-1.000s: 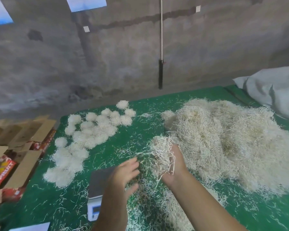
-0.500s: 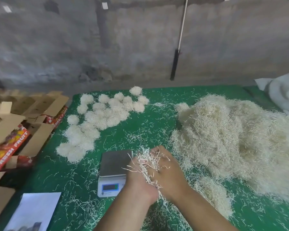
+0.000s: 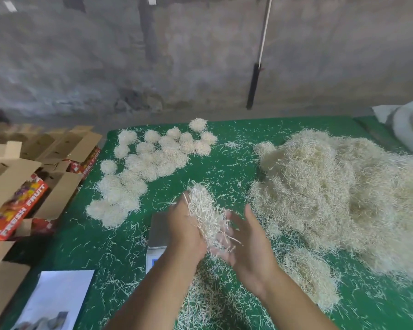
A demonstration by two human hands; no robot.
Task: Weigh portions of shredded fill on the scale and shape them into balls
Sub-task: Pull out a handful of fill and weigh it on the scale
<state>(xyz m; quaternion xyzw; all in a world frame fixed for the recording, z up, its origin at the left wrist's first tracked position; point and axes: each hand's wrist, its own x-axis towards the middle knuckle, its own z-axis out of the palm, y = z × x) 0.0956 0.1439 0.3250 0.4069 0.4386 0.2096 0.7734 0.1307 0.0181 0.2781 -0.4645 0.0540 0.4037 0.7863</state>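
My left hand cups a portion of shredded fill above the scale. My right hand, clasped over the portion half a second ago, has opened, its fingers spread and blurred just beside it. Finished balls lie on the green table.

Both hands raised side by side; left hand cupped; right hand spread, fingers straight.

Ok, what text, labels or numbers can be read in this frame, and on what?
"FRESH FRUIT": red side of the nearest cardboard box.
Red box further back: has lettering, too blurred to read.
Scale display: mostly hidden by the left hand, no digits legible.
Paper sheet: print unreadable.
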